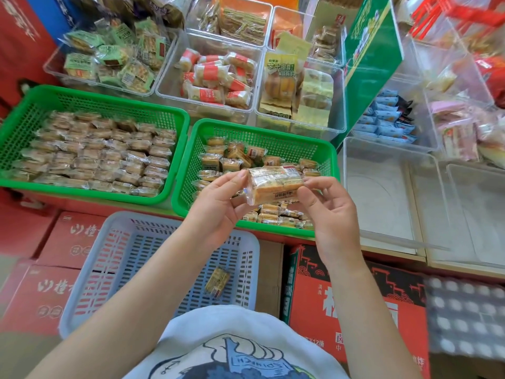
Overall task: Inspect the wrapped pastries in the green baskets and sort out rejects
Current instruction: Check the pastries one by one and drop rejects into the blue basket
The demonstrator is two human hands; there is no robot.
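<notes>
- The wrapped pastry (274,183), in clear film with a small red label near its top right corner, was held up lengthwise between both hands, above the near part of the right green basket (325,165).
- The left hand (218,203) had its thumb and fingertips closed on the pastry's left end; the palm faced right and the other fingers curled loosely beneath.
- The right hand (332,207) pinched the right end, thumb on the front face, fingers behind the wrapper.
- The right green basket held a loose, jumbled layer of the same small pastries, too many and too overlapped to count; much of its far half and right side showed bare mesh.
- The left green basket (16,127), just beside it, was packed with neat rows of pastries up to its walls.
- A grey-blue basket (82,283) sat below the desk's near edge on red cartons (41,291), holding one wrapped pastry (217,281) near its right wall; the rest of its floor was open.
- Along the desk's far edge stood clear bins (164,86) of other packaged snacks.
- At the right edge, two clear tubs (382,192) lay open, leaving room there.
</notes>
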